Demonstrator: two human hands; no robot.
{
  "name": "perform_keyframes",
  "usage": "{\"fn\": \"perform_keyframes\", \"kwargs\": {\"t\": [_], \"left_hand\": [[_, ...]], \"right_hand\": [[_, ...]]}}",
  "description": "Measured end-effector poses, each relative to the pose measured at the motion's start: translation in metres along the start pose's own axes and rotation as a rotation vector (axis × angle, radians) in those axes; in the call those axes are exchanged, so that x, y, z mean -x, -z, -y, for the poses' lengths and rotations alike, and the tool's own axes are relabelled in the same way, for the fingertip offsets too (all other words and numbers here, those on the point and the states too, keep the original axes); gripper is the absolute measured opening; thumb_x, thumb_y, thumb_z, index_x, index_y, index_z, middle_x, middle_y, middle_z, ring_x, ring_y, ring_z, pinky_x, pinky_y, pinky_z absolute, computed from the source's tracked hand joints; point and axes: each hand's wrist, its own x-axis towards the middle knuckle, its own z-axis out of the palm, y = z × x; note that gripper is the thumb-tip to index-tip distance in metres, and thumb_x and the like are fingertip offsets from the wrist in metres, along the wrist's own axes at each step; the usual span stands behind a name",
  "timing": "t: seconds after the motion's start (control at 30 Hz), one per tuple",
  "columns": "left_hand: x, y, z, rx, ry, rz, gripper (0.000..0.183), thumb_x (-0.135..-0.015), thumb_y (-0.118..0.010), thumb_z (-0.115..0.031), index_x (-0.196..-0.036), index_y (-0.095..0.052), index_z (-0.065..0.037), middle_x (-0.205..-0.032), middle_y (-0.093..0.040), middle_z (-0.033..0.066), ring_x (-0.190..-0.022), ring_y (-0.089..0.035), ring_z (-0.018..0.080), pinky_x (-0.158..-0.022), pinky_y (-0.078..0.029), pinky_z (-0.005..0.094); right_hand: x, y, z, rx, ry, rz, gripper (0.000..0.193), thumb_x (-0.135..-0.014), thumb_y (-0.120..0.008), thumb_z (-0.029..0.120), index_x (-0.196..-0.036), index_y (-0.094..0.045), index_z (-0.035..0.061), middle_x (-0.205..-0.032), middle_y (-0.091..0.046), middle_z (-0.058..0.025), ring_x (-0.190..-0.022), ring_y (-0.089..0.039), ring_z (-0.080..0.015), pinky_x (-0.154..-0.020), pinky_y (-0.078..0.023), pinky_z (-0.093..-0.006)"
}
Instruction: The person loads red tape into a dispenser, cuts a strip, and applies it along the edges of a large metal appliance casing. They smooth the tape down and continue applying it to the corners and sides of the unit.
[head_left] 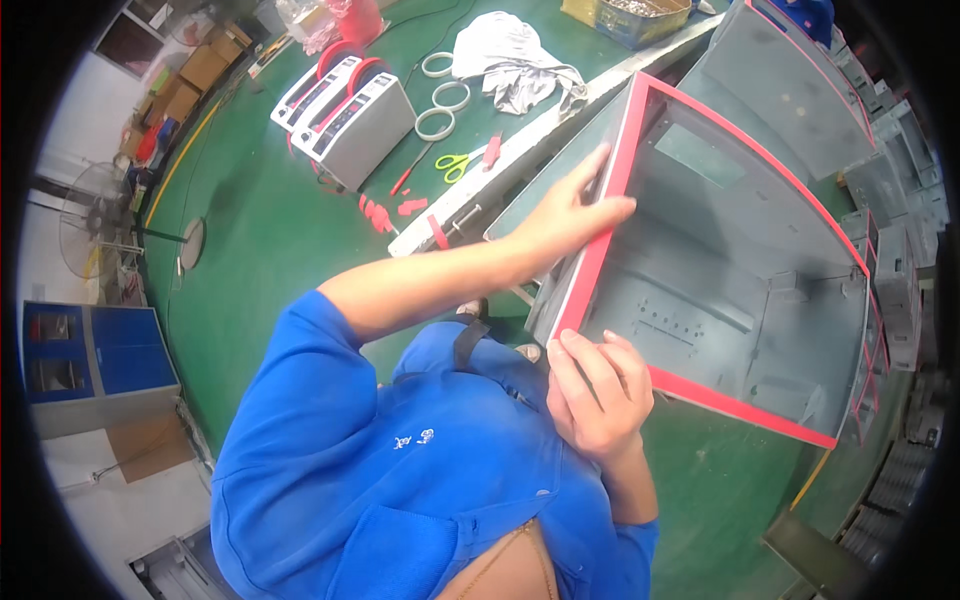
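Observation:
A grey metal cabinet (690, 270) lies in front of me on the right, its open front facing up toward me. Red tape (740, 402) runs around its front rim. My left hand (570, 215) lies along the left side of the rim, thumb across the tape and fingers stretched out along the outer wall. At the near left corner, the bent fingers of my right hand (605, 395) press together on the tape. Whether a loose tape end is under those fingertips is hidden.
Two tape dispensers (365, 125) with red rolls stand on the green surface at upper left. Near them lie yellow-green scissors (453, 166), tape rings (436, 124), red tape scraps (376, 215) and a white cloth (510, 60). Another grey cabinet (790, 90) is at upper right.

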Motion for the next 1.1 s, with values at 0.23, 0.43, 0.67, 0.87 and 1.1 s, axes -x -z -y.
{"fn": "perform_keyframes", "kwargs": {"t": [0.23, 0.43, 0.67, 0.87, 1.1], "left_hand": [[0.071, -0.004, 0.028, -0.094, -0.053, 0.025, 0.076, -0.085, -0.058, -0.020, -0.141, -0.012, 0.000, -0.145, -0.019, 0.0134, -0.133, -0.019, 0.0175, -0.106, -0.018, 0.0292], [0.107, -0.007, 0.030, 0.005, -0.034, 0.071, 0.073, -0.086, -0.053, -0.013, -0.142, -0.008, -0.001, -0.147, -0.013, 0.0104, -0.134, -0.015, 0.0165, -0.107, -0.015, 0.0296], [0.110, -0.004, 0.031, 0.037, -0.069, 0.117, 0.078, -0.084, -0.057, -0.015, -0.142, -0.006, -0.001, -0.147, -0.011, 0.0115, -0.135, -0.013, 0.0195, -0.109, -0.013, 0.0326], [0.120, 0.017, 0.037, 0.094, -0.077, 0.196, 0.085, -0.081, -0.062, -0.018, -0.142, -0.005, -0.003, -0.147, -0.010, 0.0140, -0.136, -0.011, 0.0224, -0.110, -0.010, 0.0341], [0.111, -0.006, 0.040, -0.036, -0.136, 0.045, 0.073, -0.084, -0.060, -0.025, -0.139, -0.020, -0.001, -0.146, -0.014, 0.0179, -0.137, -0.009, 0.0248, -0.109, -0.010, 0.0349]], "right_hand": [[0.000, 0.019, -0.003, -0.204, -0.072, -0.007, 0.027, -0.069, -0.063, -0.002, -0.096, -0.061, 0.0003, -0.100, -0.058, -0.0121, -0.088, -0.056, -0.0267, -0.084, -0.047, -0.0424], [0.006, 0.029, -0.010, -0.195, -0.110, -0.032, 0.030, -0.069, -0.060, -0.003, -0.099, -0.060, 0.0000, -0.100, -0.058, -0.0136, -0.091, -0.055, -0.0289, -0.082, -0.048, -0.0430], [0.000, 0.033, -0.012, -0.234, -0.110, 0.041, 0.031, -0.069, -0.059, -0.005, -0.100, -0.060, -0.0013, -0.100, -0.058, -0.0148, -0.092, -0.056, -0.0303, -0.082, -0.047, -0.0425], [-0.017, 0.054, -0.019, -0.237, -0.148, 0.148, 0.031, -0.068, -0.058, -0.007, -0.099, -0.060, -0.0021, -0.099, -0.058, -0.0156, -0.091, -0.056, -0.0312, -0.082, -0.047, -0.0416], [-0.050, 0.058, -0.035, -0.198, -0.021, 0.304, 0.034, -0.067, -0.058, -0.009, -0.100, -0.060, -0.0033, -0.101, -0.058, -0.0158, -0.095, -0.057, -0.0327, -0.082, -0.047, -0.0394]]}}
